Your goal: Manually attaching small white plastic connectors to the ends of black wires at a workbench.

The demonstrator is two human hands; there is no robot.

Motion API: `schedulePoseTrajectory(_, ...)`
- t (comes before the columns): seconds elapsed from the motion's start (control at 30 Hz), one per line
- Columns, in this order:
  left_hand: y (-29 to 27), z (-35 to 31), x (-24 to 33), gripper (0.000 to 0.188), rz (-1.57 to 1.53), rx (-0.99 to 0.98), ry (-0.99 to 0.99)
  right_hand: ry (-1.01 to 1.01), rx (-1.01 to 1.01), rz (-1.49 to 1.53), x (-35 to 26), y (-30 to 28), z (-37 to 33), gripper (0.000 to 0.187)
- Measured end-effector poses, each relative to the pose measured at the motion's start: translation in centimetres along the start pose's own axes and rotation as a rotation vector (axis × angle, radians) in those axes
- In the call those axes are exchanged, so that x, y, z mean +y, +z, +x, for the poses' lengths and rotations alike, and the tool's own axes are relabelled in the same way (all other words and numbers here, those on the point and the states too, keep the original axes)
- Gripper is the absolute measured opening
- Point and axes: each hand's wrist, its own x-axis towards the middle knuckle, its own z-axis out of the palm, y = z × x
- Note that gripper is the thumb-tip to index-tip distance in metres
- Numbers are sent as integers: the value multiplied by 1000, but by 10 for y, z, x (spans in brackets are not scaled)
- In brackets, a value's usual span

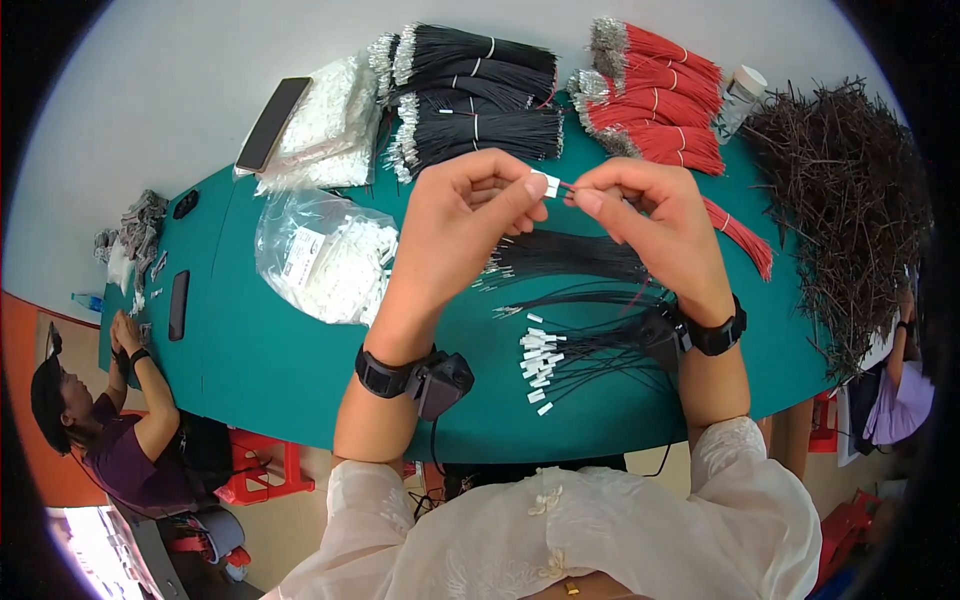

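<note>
Over the middle of the table, my left hand (455, 225) pinches a small white connector housing (550, 186) between thumb and fingers. Close beside it, my right hand (660, 220) pinches a thin wire (568, 190), dark red where it shows, that runs to the housing; how deep its end sits is too small to tell. Below the hands lies a spread of loose black wires (570, 256) with metal ends. Nearer me is a heap of wires with white connectors (541, 362) on their left ends. An open clear bag of white housings (350, 262) lies left of my left hand.
Tied black wire bundles (480, 128) and red wire bundles (665, 103) lie at the back. A phone (273, 125) rests on more bags of white parts (330, 115). A dark tangled wire pile (845, 200) covers the right side. Another person (130, 430) sits at the left edge.
</note>
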Motion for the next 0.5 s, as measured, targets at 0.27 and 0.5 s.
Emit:
schedulePoseTrajectory(0.27,2,1,-3,16,24,22,-21,-89,-13,-66,7,-3,1,12)
schedulePoseTrajectory(0.5,0,1,-4,16,60,26,-2,3,-42,-35,7,-2,2,13)
